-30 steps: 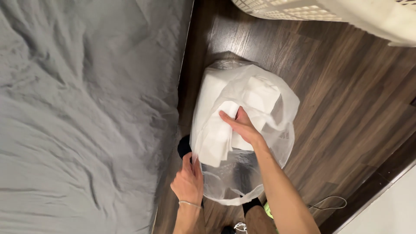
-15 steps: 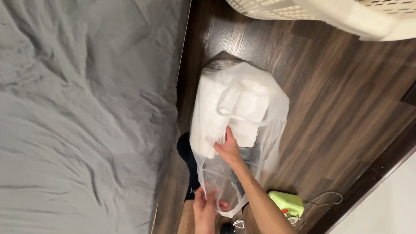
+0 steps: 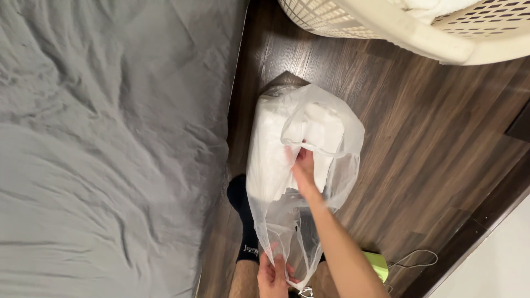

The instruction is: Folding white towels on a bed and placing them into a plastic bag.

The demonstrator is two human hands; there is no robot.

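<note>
A thin translucent white plastic bag (image 3: 342, 138) hangs over the dark wood floor, with stacked white folded packs (image 3: 270, 149) inside it. My right hand (image 3: 302, 165) reaches into the bag and rests against the white packs; whether its fingers grip one is unclear. My left hand (image 3: 274, 274) sits low at the frame's bottom edge, pinching the bag's lower rim together. My foot in a black sock (image 3: 243, 221) stands beside the bag.
A bed with a wrinkled grey sheet (image 3: 110, 149) fills the left half. A cream plastic laundry basket (image 3: 408, 25) stands at the top right. A small green device (image 3: 378, 265) with a cord lies on the floor near my right arm.
My right hand has pushed deeper and higher into the bag among the white packs. My left hand stayed low, gathering the bag's rim. The view tilted, showing more of the basket.
</note>
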